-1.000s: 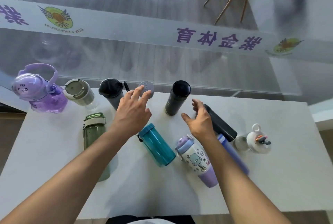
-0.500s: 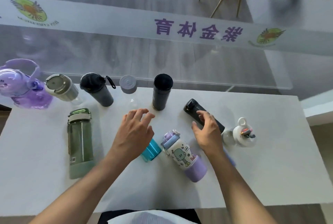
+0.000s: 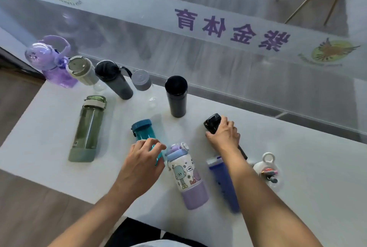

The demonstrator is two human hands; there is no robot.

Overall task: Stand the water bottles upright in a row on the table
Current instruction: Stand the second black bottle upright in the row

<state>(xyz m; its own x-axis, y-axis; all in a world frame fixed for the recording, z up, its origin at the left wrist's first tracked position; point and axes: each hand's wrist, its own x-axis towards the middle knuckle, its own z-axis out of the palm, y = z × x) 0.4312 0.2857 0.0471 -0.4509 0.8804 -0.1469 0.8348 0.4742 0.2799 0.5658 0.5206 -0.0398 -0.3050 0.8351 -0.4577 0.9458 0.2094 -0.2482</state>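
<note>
Right hand (image 3: 223, 137) closes its grip on a black bottle (image 3: 212, 125) lying on the white surface (image 3: 297, 167); left hand (image 3: 142, 160), fingers spread, rests over the fallen teal bottle (image 3: 144, 132).

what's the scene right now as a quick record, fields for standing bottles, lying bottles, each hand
standing row: purple jug, grey-lidded bottle, dark grey bottle, clear bottle with grey cap, black tumbler, along the table's far edge
lying: green bottle, teal bottle, cartoon bottle, blue bottle, black bottle
unclear: white-capped bottle at right
left hand: over the teal bottle, fingers curled, grip not clear
right hand: wrapped around the black bottle
</note>
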